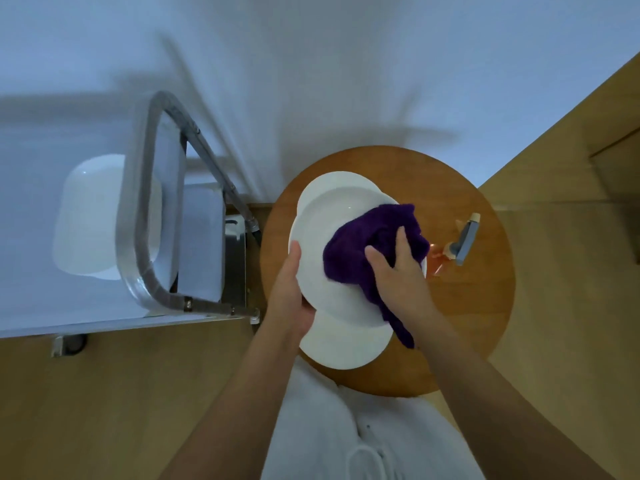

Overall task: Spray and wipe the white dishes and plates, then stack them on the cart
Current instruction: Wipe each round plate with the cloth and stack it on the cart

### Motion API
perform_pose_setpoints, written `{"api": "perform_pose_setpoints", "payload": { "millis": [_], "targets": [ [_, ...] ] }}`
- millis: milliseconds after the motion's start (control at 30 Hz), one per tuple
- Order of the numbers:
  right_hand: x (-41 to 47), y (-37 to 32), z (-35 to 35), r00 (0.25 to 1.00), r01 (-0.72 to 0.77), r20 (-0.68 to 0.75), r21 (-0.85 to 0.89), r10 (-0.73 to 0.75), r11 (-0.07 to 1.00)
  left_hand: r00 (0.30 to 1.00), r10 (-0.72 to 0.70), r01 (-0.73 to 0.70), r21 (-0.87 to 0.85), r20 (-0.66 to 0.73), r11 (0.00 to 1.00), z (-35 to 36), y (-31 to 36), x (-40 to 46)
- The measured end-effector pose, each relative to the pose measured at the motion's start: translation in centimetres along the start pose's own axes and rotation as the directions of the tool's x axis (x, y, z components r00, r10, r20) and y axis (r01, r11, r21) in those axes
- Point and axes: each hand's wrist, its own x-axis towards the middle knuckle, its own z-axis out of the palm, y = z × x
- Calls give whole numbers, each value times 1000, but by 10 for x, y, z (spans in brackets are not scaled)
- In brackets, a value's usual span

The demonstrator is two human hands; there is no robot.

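White plate tilted above round table, purple cloth bunched on it; bowl on cart.

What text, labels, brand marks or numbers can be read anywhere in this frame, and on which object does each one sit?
None can be read.
Spray bottle: no label legible; the view is too blurred to tell whether it carries print.
White plate held by the left hand: plain, no mark visible.
Purple cloth under the right hand: no tag visible.
White bowl on the cart: plain; the cart frame shows no readable plate or sticker.
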Motion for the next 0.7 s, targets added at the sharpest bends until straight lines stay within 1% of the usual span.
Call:
{"api": "perform_pose_setpoints", "payload": {
  "millis": [33, 67, 100, 167, 267, 367, 467, 567, 633, 700],
  "targets": [
    [-1, 2, 5, 995, 50, -82, -162, -64, 985, 1000, 15, -15, 12, 0, 1000, 3, -2, -7],
    [-1, 1, 10, 984, 54, -146, -275, -97, 960, 1000, 27, -26, 42, -6, 999, 6, -4, -13],
    [0, -2, 14, 978, 37, -183, -334, -104, 942, 999, 34, -32, 88, -13, 996, 9, -6, -19],
    [2, -10, 22, 972, 35, -201, -374, -118, 927, 999, 37, -34, 190, -11, 981, 14, -7, -28],
    [4, -28, 35, 961, 149, -162, -381, -224, 912, 995, 87, -96, 331, 42, 939, 20, 0, -35],
    [-6, -39, 47, 931, 294, -94, -378, -353, 878, 985, 159, -173, 329, 69, 928, 22, 16, -35],
    [-25, -35, 63, 890, 416, 2, -409, -455, 812, 981, 182, -193, 250, 65, 949, 21, 29, -34],
    [-37, -23, 63, 857, 514, 175, -371, -485, 774, 985, 171, -174, 179, 35, 968, 21, 34, -36],
    [-40, -11, 50, 796, 601, 314, -314, -517, 735, 988, 149, -143, 139, -30, 980, 21, 39, -36],
    [-40, 4, 31, 706, 703, 420, -327, -570, 631, 994, 95, -89, 108, -50, 990, 21, 46, -35]
  ]
}}
